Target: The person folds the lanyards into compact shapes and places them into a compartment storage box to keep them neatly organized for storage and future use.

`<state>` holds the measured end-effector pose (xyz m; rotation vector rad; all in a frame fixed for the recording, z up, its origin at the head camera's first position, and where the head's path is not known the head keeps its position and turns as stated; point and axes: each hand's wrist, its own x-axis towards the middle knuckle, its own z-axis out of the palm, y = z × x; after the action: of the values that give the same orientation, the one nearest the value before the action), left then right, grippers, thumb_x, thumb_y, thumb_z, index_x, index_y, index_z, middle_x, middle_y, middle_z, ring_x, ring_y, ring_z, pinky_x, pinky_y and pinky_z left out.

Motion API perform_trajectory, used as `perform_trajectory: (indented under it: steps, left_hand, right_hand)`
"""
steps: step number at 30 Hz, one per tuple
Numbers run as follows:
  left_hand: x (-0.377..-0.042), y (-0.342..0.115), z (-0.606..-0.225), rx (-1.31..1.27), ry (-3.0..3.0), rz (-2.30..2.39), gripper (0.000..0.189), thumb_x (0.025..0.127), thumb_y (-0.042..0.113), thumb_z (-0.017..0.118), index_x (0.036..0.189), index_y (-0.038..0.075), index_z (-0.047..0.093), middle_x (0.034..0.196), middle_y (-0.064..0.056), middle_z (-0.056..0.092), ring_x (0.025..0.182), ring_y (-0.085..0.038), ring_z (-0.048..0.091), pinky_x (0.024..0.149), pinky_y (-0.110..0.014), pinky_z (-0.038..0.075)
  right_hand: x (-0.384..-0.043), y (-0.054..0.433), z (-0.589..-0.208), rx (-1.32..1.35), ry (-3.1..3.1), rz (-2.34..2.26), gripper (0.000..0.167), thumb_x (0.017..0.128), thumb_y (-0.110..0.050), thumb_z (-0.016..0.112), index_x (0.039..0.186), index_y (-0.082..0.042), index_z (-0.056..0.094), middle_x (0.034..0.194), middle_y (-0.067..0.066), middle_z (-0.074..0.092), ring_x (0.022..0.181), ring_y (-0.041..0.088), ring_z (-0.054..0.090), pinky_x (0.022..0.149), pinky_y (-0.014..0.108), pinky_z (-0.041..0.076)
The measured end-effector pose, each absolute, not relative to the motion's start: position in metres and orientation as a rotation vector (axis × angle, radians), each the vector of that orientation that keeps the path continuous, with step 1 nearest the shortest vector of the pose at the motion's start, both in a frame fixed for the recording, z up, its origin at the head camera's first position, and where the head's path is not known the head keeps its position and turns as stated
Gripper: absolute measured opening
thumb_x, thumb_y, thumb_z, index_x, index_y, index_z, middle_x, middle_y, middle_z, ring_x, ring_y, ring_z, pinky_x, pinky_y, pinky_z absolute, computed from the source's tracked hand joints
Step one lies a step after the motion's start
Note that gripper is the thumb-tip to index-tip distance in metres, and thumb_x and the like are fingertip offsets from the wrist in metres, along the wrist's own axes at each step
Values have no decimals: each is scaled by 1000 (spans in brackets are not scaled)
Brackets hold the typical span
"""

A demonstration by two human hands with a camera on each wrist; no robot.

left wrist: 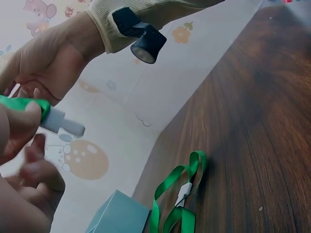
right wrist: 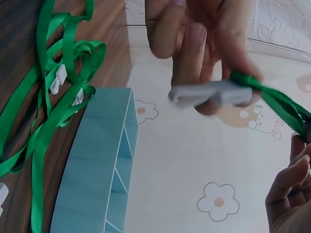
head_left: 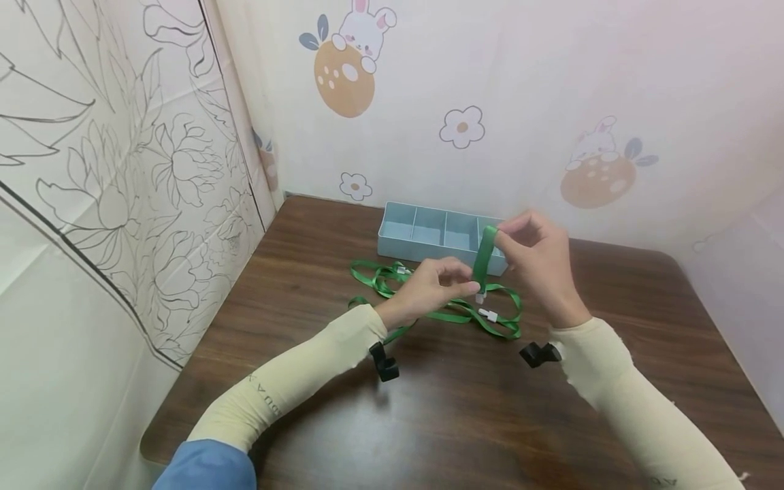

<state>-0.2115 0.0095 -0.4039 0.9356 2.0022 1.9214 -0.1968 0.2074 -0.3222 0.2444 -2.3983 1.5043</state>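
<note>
Green lanyards (head_left: 484, 257) with white clips (head_left: 488, 315), pale-blue box (head_left: 409, 249), brown wood-grained table (head_left: 453, 422)

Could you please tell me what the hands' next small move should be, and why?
I would probably bring the right hand down to the left hand, folding the green strap: it spans the gap between them, with its white clip at the lower end, and a compact fold may suit the divided box.

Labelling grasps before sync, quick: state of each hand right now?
Left hand: closed, pinching a green lanyard beside its white clip.
Right hand: closed, pinching the upper end of that lanyard's raised stretch.
</note>
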Motion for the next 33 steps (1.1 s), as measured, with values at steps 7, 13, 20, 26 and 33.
perform_trajectory:
  steps: [7,13,20,26,33]
  left_hand:
    - [-212,4,-402,984,1878,1978,10,100,17,71,101,8,74,94,-3,73,88,-29,67,76,-35,54]
    - [-214,0,-400,894,1791,1991,11,98,14,72,98,3,73,86,-4,70,68,-22,52,57,-33,42]
    - [-216,-5,-398,627,1763,2133,13,96,13,75,101,1,74,80,-3,69,49,-14,31,50,-29,35]
    - [-218,-6,-401,606,1826,2101,14,96,15,75,103,3,74,89,-3,72,58,-13,48,55,-30,43]
    - [-214,-4,-404,631,1926,1979,17,96,23,76,104,8,76,93,-4,74,65,-22,53,55,-32,43]
  right_hand:
    - [-207,222,-327,172,-2424,1651,21,96,-21,74,108,-4,68,86,5,65,67,21,55,58,29,53]
    - [-213,229,-332,74,-2379,1917,17,95,-17,76,104,-3,72,73,0,59,60,15,49,53,27,45]
    - [-219,231,-349,21,-2262,2743,23,108,-24,55,123,-14,70,116,0,69,80,13,59,70,26,50]
    - [-209,219,-366,23,-2388,2811,31,108,-38,54,118,-13,71,108,0,68,87,15,59,75,29,49]
    - [-203,208,-370,-83,-2294,2619,29,96,-28,77,116,-7,75,87,-3,65,75,13,55,69,25,49]
